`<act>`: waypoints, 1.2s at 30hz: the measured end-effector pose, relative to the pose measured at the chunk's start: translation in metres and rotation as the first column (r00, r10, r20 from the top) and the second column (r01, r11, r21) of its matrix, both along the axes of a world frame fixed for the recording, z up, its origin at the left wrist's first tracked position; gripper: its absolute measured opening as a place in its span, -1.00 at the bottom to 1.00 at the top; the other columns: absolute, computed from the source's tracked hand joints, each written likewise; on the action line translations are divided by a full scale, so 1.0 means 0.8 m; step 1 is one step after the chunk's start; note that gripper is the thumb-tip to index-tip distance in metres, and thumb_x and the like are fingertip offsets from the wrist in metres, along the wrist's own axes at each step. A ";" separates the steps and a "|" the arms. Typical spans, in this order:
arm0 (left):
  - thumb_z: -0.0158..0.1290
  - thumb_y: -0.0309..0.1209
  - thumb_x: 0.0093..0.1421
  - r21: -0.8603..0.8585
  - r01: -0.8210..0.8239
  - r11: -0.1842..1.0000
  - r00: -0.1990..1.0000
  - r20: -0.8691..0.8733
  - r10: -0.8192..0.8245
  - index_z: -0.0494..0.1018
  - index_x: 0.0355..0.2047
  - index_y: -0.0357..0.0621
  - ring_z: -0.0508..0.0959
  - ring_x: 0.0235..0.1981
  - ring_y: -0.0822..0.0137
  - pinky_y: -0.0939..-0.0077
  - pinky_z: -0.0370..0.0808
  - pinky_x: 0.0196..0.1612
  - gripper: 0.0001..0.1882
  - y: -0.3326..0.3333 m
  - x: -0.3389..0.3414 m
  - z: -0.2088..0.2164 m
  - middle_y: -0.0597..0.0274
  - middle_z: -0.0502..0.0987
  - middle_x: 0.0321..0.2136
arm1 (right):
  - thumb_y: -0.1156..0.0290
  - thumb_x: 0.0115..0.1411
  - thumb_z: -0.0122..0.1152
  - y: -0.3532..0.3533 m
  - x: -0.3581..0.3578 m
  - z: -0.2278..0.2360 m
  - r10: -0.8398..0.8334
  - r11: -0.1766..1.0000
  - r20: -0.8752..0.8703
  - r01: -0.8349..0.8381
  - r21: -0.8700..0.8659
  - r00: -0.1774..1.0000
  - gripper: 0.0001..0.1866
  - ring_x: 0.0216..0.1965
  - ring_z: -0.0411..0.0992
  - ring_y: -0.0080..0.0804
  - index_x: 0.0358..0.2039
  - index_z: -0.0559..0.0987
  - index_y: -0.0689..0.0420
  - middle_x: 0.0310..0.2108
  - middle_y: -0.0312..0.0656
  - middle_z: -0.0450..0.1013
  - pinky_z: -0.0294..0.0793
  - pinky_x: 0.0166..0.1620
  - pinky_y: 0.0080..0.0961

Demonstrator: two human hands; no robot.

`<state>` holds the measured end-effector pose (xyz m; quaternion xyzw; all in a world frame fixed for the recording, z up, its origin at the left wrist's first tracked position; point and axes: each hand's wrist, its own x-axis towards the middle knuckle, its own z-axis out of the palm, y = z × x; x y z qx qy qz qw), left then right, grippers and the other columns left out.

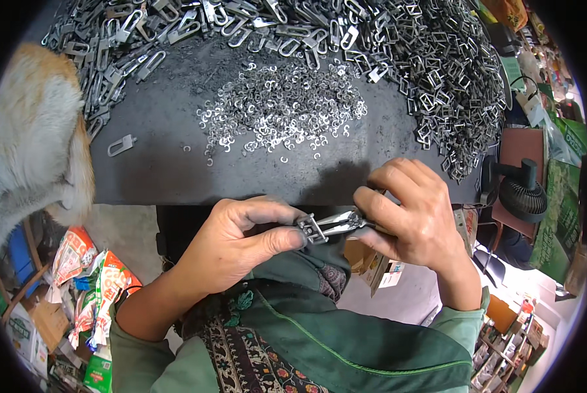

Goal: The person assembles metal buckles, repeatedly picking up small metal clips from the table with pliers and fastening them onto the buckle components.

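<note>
The left hand (pixel 241 239) pinches a small metal buckle (pixel 312 228); the right hand (pixel 414 216) grips pliers (pixel 339 223) closed on it. Judging by this, a squeeze comes next, needing steady fingers.

The left hand (pixel 237 239) and the right hand (pixel 411 216) meet just before the near edge of the table (pixel 156 177), the left one pinching a small metal buckle (pixel 311 228) that touches the tip of the pliers (pixel 339 224) in the right hand. Behind both hands, on the table, lies a heap of small metal rings (pixel 280 108). Further behind and to the right of the right hand runs a pile of rectangular buckles (pixel 437 72). Well left of the left hand lies a cat (pixel 28 131). Right of the right hand stands a small fan (pixel 523 193).
</note>
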<state>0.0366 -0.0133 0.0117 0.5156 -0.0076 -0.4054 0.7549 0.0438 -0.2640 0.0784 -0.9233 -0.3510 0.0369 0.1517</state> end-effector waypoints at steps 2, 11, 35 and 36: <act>0.20 -0.51 0.17 -0.010 0.008 1.000 1.000 0.024 -0.008 0.57 -0.28 -0.34 0.34 -0.56 0.65 0.72 0.21 -0.54 -0.86 0.000 0.002 0.001 0.34 0.53 -0.42 | 0.09 -0.07 0.35 -0.001 0.001 0.000 0.005 1.000 -0.002 -0.005 -0.006 1.000 -0.63 -0.37 0.40 -0.24 -0.34 0.53 0.06 -0.41 -0.21 0.36 0.34 -0.36 -0.34; 0.25 -0.42 0.10 0.395 0.007 0.919 0.788 0.564 -0.248 0.55 -0.32 -0.28 0.48 -0.47 0.42 0.53 0.40 -0.39 -0.80 0.010 0.027 0.044 0.22 0.50 -0.45 | 0.12 -0.05 0.36 -0.002 -0.043 -0.013 -0.042 0.999 0.040 0.041 0.026 0.998 -0.66 -0.46 0.37 -0.35 -0.33 0.53 0.04 -0.46 -0.29 0.34 0.37 -0.44 -0.40; 0.07 -0.43 0.26 0.313 -0.206 0.927 0.749 0.660 -0.057 0.47 -0.02 -0.18 0.38 -0.55 0.64 0.75 0.29 -0.54 -0.71 -0.060 0.146 0.047 0.35 0.48 -0.43 | 0.37 0.05 0.34 -0.042 0.049 -0.066 -0.661 0.691 0.025 0.596 0.409 0.750 -0.79 -0.42 0.49 0.00 -0.40 0.53 0.23 -0.45 -0.03 0.50 0.46 -0.36 -0.19; 0.05 -0.42 0.27 0.252 -0.209 0.945 0.785 0.620 0.008 0.46 -0.02 -0.20 0.40 -0.57 0.62 0.75 0.31 -0.56 -0.72 -0.046 0.139 0.043 0.36 0.49 -0.45 | 0.35 0.07 0.32 -0.035 0.063 -0.071 -0.653 0.709 0.079 0.572 0.413 0.753 -0.79 -0.41 0.49 0.01 -0.42 0.54 0.22 -0.46 -0.02 0.50 0.46 -0.35 -0.17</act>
